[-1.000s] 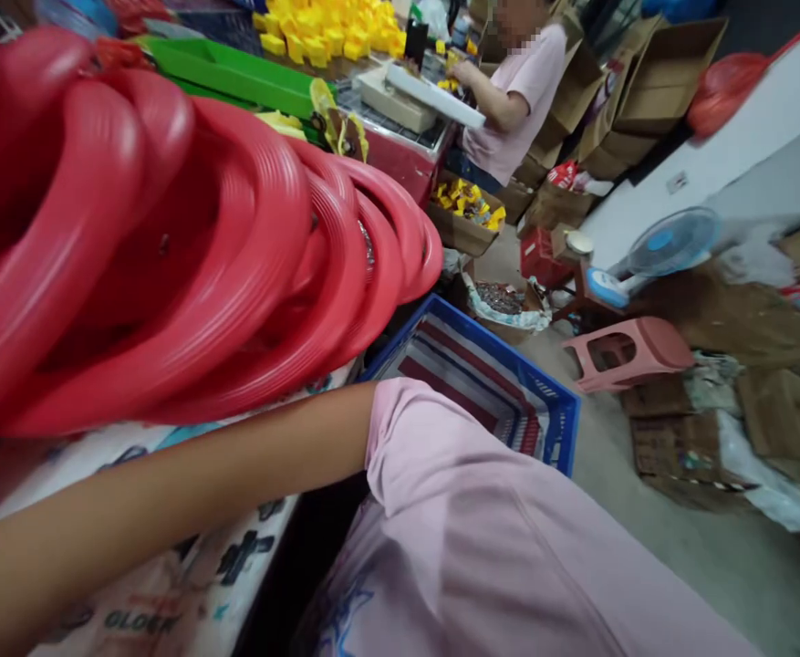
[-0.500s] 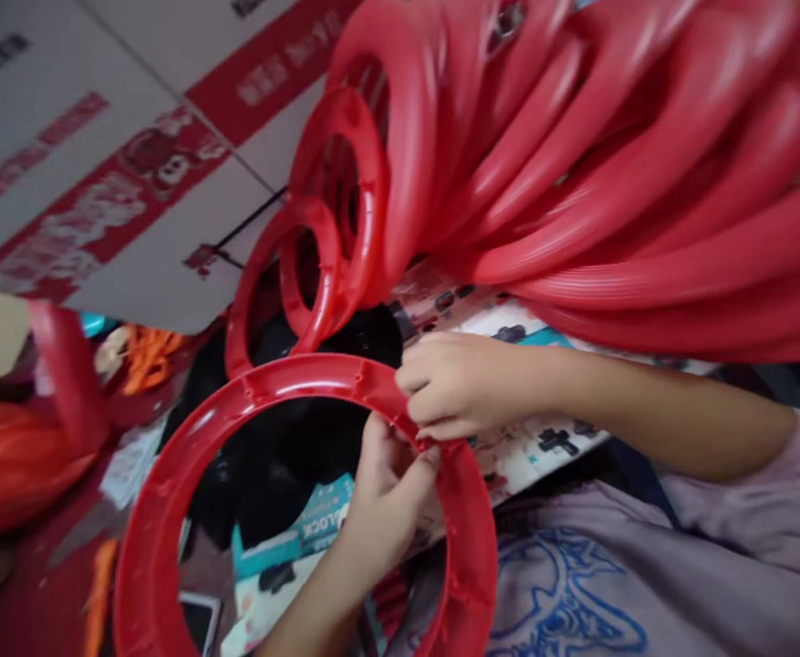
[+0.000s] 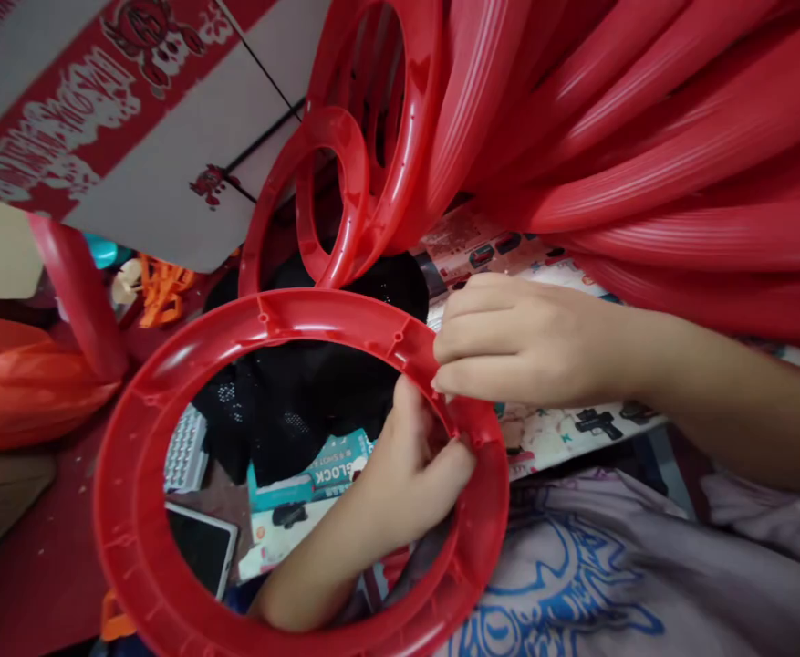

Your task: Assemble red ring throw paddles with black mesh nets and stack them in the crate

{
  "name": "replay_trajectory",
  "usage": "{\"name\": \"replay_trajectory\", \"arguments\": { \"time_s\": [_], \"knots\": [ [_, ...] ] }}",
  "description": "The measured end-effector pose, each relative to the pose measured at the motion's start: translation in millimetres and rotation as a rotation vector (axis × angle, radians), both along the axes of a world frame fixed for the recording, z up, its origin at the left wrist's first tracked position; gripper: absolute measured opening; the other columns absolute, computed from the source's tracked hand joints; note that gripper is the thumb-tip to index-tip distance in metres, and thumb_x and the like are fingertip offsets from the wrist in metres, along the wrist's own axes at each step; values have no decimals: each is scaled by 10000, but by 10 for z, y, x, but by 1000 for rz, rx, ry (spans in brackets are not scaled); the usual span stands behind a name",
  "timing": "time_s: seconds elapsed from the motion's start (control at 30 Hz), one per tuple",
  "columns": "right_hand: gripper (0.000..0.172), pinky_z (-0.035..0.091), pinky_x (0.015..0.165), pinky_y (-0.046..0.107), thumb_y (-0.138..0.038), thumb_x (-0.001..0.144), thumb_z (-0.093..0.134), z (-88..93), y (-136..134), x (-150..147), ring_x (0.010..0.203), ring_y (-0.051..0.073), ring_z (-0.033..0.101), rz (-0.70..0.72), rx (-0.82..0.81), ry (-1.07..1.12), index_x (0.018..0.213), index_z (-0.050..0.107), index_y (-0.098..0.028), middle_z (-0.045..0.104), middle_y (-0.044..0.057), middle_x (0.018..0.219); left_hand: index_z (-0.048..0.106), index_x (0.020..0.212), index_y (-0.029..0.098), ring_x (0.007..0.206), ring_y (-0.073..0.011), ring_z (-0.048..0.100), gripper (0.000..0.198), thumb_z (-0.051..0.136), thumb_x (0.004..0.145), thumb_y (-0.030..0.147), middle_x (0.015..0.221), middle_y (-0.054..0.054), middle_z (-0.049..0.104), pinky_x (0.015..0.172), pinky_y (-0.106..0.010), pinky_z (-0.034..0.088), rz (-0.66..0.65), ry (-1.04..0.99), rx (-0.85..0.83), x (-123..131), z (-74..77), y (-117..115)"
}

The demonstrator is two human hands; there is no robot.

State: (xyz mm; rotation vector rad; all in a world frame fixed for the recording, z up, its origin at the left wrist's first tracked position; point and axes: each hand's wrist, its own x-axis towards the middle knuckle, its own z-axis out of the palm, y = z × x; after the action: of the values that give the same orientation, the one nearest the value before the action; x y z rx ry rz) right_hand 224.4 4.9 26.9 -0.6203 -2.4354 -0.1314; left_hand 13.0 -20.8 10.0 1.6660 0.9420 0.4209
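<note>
The left hand grips the red ring; the right hand, curled, touches its rim (hold unclear). Black cloth lies beneath the ring, a printed panel beyond.

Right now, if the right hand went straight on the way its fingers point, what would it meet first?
Most likely the red ring that the left hand grips. The right hand is right at its rim; whether they touch is hard to tell.
</note>
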Motion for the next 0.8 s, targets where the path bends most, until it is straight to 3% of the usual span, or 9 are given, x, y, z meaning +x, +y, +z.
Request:
{"name": "replay_trajectory", "arguments": {
  "time_s": [0.17,0.33,0.47,0.6,0.73,0.8],
  "knots": [
    [338,419,755,309,-148,1005,346,10,13,24,819,154,486,39,-129,-18,850,645,-136,600,50,882,368,1274,237,973,-172,568,482,527,840,101,1116,-28,559,850,-299,492,-156,58,-69,11,25,-46],
    [310,398,740,303,-195,989,409,76,11,67,822,160,481,-10,-302,-63,805,658,-168,596,39,870,377,1293,227,1059,-206,563,459,530,869,140,1191,-69,542,915,-326,486,-164,73,-24,30,51,-46],
    [303,383,725,294,-207,982,435,50,38,65,805,153,471,7,-309,-55,788,662,-161,597,35,844,354,1320,209,1033,-226,588,493,523,862,140,1172,-98,564,905,-364,498,-200,80,-28,26,50,-54],
    [279,374,714,296,-206,968,469,5,72,54,778,151,464,19,-270,-32,781,667,-147,611,39,824,395,1252,219,866,-189,628,418,537,864,157,1034,-70,608,751,-306,535,-143,14,-142,46,55,-91],
    [274,369,713,302,-215,966,474,1,69,51,780,155,466,-13,-259,-20,781,663,-145,630,46,845,225,1391,246,756,-159,645,699,600,817,113,927,-35,634,658,-261,548,-20,-123,-310,108,88,-102],
    [282,369,717,306,-224,970,467,4,56,47,782,159,467,-36,-260,-32,779,660,-150,628,44,841,250,1383,263,831,-167,664,726,650,793,125,1031,-55,636,699,-268,567,31,-207,-355,133,81,-84]
  ]
}}
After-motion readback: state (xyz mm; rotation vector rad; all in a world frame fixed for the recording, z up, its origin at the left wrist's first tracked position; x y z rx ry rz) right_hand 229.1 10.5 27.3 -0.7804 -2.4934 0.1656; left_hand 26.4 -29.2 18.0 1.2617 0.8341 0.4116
